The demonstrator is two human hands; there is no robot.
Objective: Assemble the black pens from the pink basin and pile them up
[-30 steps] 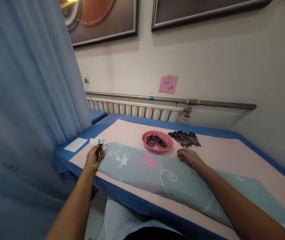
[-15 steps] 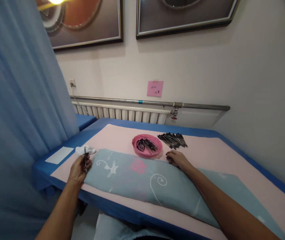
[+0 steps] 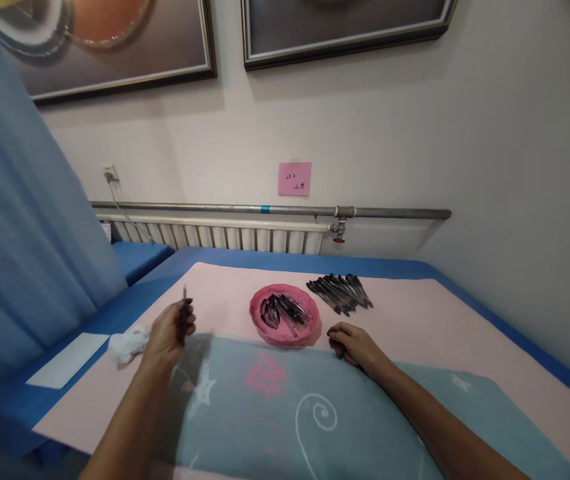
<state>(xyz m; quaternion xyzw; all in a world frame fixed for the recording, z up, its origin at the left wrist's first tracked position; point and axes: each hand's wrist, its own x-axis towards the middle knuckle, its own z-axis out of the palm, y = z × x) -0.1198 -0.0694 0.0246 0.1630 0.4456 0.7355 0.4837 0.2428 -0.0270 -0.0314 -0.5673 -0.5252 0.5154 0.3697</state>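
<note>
My left hand (image 3: 171,330) is closed around a slim dark pen (image 3: 185,293), whose tip points up, and is raised over the left end of the grey-blue patterned cushion (image 3: 365,413). My right hand (image 3: 357,347) rests at the cushion's far edge with its fingers curled in; whatever they hold, if anything, is hidden. Between the hands, beyond the cushion, stands a pink round basket (image 3: 257,327) with pen parts and black caps (image 3: 271,312) inside. Right of it, a row of black pens (image 3: 339,293) lies side by side.
A crumpled white cloth or tissue (image 3: 127,345) and a white sheet (image 3: 67,360) lie at the left. Pink paper (image 3: 415,313) covers the blue table (image 3: 389,267). A blue curtain (image 3: 29,220) hangs at left; a radiator (image 3: 245,237) and pipe run along the wall.
My left hand has moved right with the pen, away from the white cloth. My right hand stays beside the basket. The view has shifted, bringing the table closer.
</note>
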